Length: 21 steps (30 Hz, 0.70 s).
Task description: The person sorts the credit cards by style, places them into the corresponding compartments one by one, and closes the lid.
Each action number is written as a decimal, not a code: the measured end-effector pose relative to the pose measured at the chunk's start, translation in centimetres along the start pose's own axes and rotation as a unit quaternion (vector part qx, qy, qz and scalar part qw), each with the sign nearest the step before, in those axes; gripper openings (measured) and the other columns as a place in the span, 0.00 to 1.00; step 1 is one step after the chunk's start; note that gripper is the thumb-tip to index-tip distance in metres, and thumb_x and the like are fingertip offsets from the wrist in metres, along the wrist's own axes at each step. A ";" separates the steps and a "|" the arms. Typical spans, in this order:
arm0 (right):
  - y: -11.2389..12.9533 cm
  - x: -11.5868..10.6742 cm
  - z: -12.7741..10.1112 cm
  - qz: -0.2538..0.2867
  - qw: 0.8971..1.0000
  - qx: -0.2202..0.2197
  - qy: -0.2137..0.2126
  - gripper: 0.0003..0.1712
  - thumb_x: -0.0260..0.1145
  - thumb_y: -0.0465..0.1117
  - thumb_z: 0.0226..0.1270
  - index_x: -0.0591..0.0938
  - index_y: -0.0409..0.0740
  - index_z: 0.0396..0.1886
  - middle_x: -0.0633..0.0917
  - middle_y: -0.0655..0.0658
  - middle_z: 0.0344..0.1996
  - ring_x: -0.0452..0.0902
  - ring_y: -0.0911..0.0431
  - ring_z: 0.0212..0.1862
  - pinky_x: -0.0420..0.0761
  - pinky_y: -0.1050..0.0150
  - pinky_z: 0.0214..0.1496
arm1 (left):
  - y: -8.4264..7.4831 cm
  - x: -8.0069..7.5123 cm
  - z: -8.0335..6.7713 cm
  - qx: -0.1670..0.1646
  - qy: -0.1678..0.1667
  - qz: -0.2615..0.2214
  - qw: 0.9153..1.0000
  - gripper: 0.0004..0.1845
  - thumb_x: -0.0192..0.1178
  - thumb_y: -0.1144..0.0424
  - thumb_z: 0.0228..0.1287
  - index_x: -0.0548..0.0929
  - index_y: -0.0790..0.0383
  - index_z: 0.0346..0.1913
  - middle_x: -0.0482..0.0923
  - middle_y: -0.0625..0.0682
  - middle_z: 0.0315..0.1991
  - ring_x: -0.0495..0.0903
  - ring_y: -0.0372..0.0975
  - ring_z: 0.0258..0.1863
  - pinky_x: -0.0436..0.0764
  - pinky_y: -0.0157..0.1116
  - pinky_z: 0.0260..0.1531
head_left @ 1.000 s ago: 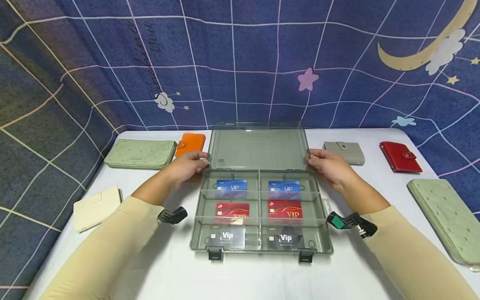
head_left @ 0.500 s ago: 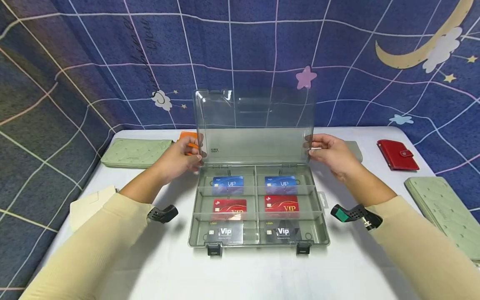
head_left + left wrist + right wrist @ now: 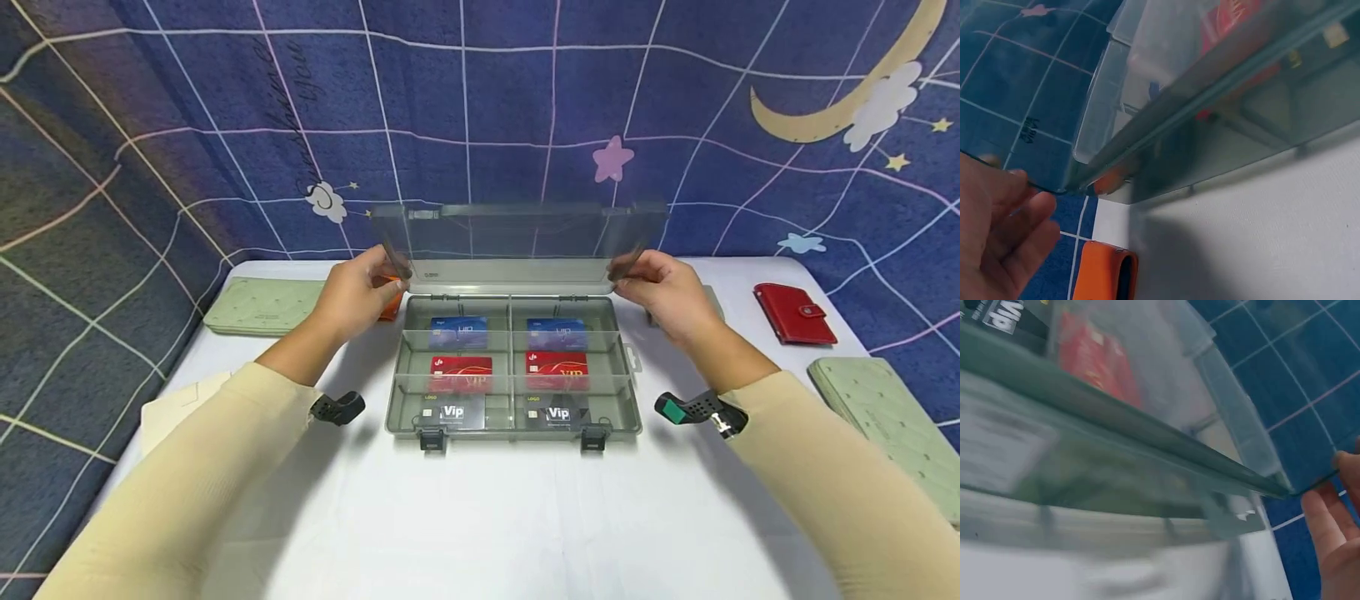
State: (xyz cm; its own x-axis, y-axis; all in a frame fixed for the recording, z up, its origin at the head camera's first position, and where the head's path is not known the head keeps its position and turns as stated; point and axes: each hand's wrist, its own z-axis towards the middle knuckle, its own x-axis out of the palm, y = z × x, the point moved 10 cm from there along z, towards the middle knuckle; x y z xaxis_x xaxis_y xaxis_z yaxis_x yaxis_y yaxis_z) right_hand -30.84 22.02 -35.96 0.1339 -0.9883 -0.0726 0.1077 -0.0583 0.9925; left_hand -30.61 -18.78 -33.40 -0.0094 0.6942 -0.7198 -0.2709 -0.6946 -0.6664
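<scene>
A grey see-through plastic box (image 3: pixel 512 434) sits mid-table, with compartments in two columns. Blue VIP cards (image 3: pixel 459 332), red cards (image 3: pixel 557 370) and dark Vip cards (image 3: pixel 453 412) lie in them. Its hinged lid (image 3: pixel 517 237) stands raised at the back, tilted forward over the box. My left hand (image 3: pixel 352 296) pinches the lid's left edge; in the left wrist view, the thumb and fingers of that hand (image 3: pixel 1013 231) are at the edge. On the opposite side my right hand (image 3: pixel 663 292) pinches the right edge, some fingers hidden behind the lid.
Around the box lie a green wallet (image 3: pixel 258 306), an orange wallet (image 3: pixel 1105 272) partly behind my left hand, a cream wallet (image 3: pixel 180 408), a red wallet (image 3: pixel 793 313) and another green wallet (image 3: pixel 892 425). A grey wallet (image 3: pixel 712 302) is mostly hidden. A patterned curtain (image 3: pixel 510 100) hangs behind.
The lid has swung up from lying back, through upright, to leaning forward, with both hands holding its sides. The box has shifted away from me, towards the curtain.
</scene>
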 end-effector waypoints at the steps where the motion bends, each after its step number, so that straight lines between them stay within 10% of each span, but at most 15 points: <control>1: -0.1 0.0 0.0 0.019 1.000 -0.002 0.002 0.11 0.63 0.22 0.74 0.83 0.30 0.52 0.90 0.53 0.46 0.86 0.59 0.50 0.85 0.69 0.55 | 0.0 0.0 -0.1 0.003 0.000 0.001 1.000 0.10 0.65 0.67 0.77 0.85 0.59 0.56 0.91 0.57 0.49 0.89 0.52 0.51 0.83 0.51 0.53; 7: -0.1 0.5 -1.4 0.178 0.983 -0.008 0.045 0.15 0.54 0.24 0.81 0.87 0.37 0.49 0.89 0.47 0.51 0.86 0.57 0.58 0.83 0.61 0.63 | 0.4 0.4 -1.8 0.012 0.064 -0.079 0.995 0.19 0.53 0.59 0.86 0.81 0.66 0.68 0.86 0.63 0.59 0.87 0.57 0.55 0.87 0.46 0.53; 9: 0.1 0.8 -2.2 0.226 0.972 -0.004 0.060 0.19 0.50 0.24 0.81 0.88 0.39 0.40 0.89 0.46 0.50 0.85 0.56 0.59 0.82 0.59 0.65 | 0.1 0.9 -2.8 0.027 0.106 -0.146 0.983 0.25 0.46 0.57 0.89 0.73 0.69 0.76 0.75 0.62 0.73 0.80 0.59 0.67 0.84 0.46 0.60; 12: 0.6 1.8 -3.6 0.230 0.967 -0.011 0.111 0.22 0.44 0.30 0.84 0.87 0.38 0.52 0.82 0.39 0.67 0.76 0.55 0.72 0.74 0.57 0.75 | -0.9 1.9 -4.6 0.067 0.166 -0.239 0.954 0.33 0.36 0.50 0.91 0.54 0.67 0.85 0.49 0.58 0.86 0.58 0.61 0.81 0.73 0.48 0.72; 16: 0.8 3.6 -5.2 0.170 0.966 -0.041 0.193 0.36 0.40 0.41 0.83 0.51 0.37 0.86 0.42 0.39 0.87 0.35 0.52 0.87 0.51 0.61 0.85 | -1.9 2.9 -6.7 0.126 0.197 -0.297 0.926 0.44 0.30 0.35 0.86 0.32 0.61 0.86 0.28 0.59 0.87 0.34 0.61 0.84 0.47 0.59 0.81; 21: 0.6 4.5 -6.6 0.147 0.959 -0.071 0.230 0.47 0.43 0.46 0.76 0.32 0.36 0.85 0.26 0.39 0.85 0.14 0.48 0.84 0.31 0.55 0.85 | -1.8 3.7 -8.0 0.153 0.180 -0.321 0.917 0.48 0.32 0.31 0.83 0.28 0.60 0.85 0.22 0.63 0.86 0.24 0.59 0.84 0.29 0.68 0.77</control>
State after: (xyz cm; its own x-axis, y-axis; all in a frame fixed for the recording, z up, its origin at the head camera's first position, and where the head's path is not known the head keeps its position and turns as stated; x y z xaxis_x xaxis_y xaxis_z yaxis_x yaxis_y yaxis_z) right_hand -23.68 18.50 -36.33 0.5958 -0.7907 0.1407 0.1274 0.2660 0.9555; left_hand -22.46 -16.46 -36.41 0.5498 0.7960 -0.2531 -0.3669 -0.0421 -0.9293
